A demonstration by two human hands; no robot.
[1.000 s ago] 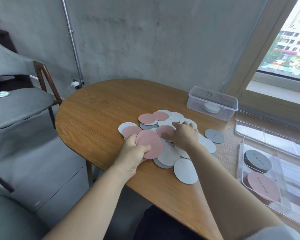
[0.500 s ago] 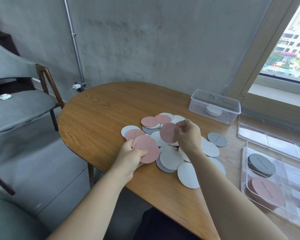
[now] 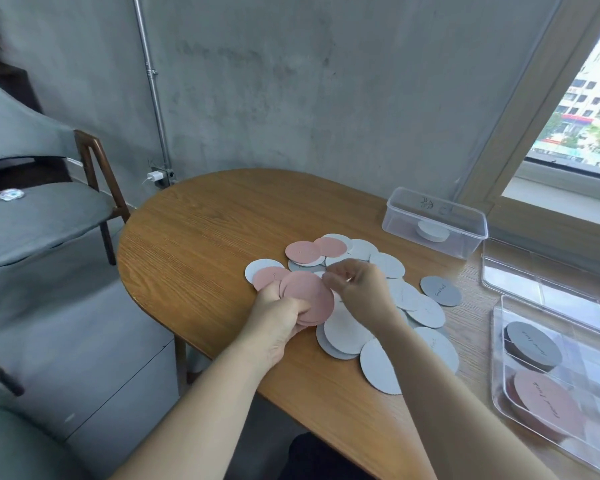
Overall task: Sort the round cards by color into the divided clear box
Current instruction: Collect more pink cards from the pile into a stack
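My left hand (image 3: 278,317) grips a stack of pink cards (image 3: 307,296) just above the wooden table (image 3: 201,244). My right hand (image 3: 364,289) hovers beside it, fingertips at the stack's upper right edge; I cannot tell whether they pinch the top card. Loose white cards (image 3: 347,330) lie under and around both hands. Two more pink cards (image 3: 303,251) lie at the pile's far side, another pink card (image 3: 267,276) sits behind my left hand, and a dark grey card (image 3: 440,291) lies to the right. The divided clear box (image 3: 496,344) at the right holds a grey stack (image 3: 532,346) and a pink stack (image 3: 548,400).
A small clear tub (image 3: 465,216) with a white disc inside stands at the back right. A flat clear lid (image 3: 541,282) lies behind the divided box. A grey chair (image 3: 45,216) stands left of the table. The wall and a window sill are close behind.
My right hand lifted a pink card out of the pile and carried it left onto the stack in my left hand. The left hand stayed in place.
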